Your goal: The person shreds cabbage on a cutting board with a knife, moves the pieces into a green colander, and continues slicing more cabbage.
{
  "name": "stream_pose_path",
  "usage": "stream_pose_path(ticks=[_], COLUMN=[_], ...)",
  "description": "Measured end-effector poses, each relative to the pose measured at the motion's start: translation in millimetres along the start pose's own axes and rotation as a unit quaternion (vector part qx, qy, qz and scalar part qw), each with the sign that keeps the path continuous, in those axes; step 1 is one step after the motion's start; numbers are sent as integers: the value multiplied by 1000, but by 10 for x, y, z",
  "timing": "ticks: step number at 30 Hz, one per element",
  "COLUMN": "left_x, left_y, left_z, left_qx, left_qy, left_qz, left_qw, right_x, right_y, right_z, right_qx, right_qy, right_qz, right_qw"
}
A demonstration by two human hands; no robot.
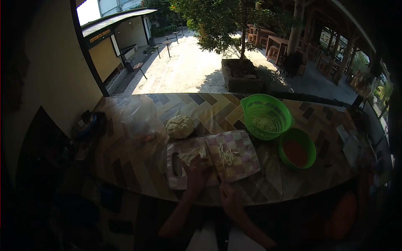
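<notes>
A checkered cutting board point(247, 161) lies on the table in front of me. My left hand point(199, 170) presses pale cabbage leaves point(190, 155) down on the board's left half, its fingers bent over them. My right hand point(230, 195) grips the dark handle of a knife point(212, 161), whose blade stands just right of the leaves and points away from me. Thin strips of shredded cabbage point(227, 155) lie in a small heap to the right of the blade. Behind the board sits a pale, rounded cabbage point(180, 126). Shadow blurs the fingers of both hands.
Beyond the board's right corner stands a green colander point(266, 118) with pale shreds inside. A green bowl point(298, 148) beside it holds something orange-red. Clear plastic point(140, 115) lies at the back left. The table point(130, 167) has a curved front edge.
</notes>
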State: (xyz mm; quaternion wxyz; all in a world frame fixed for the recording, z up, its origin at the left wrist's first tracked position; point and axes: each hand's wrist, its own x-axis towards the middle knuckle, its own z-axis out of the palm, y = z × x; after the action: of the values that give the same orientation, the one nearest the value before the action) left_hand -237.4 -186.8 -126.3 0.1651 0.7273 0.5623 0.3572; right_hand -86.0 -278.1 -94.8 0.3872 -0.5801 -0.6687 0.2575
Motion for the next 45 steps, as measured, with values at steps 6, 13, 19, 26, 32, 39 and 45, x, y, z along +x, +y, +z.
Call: stream_pose_path(ticks=[6, 13, 19, 26, 32, 39, 45], left_x=[0, 1, -11, -20, 55, 29, 13], left_y=[-34, 83, -33, 211, 190, 177, 129], left_z=[-21, -95, -12, -169, -127, -135, -90], left_qx=[-6, 95, 105, 93, 23, 11, 30], left_qy=[-11, 83, 59, 62, 9, 8, 6], left_qz=[3, 82, 126, 98, 69, 60, 58], left_qw=[1000, 989, 985, 989, 997, 998, 998], right_x=[64, 119, 252, 130, 38, 23, 76], right_y=[-18, -37, -160, 129, 40, -28, -138], right_z=[-26, -18, -82, -179, -153, -138, -11], right_qx=[-32, -67, -81, -3, -16, -30, -111], right_qy=[-39, -34, -58, 3, -3, -35, -51], right_qz=[8, -9, 54, -20, -1, 31, 52], right_qw=[999, 997, 994, 1000, 1000, 998, 991])
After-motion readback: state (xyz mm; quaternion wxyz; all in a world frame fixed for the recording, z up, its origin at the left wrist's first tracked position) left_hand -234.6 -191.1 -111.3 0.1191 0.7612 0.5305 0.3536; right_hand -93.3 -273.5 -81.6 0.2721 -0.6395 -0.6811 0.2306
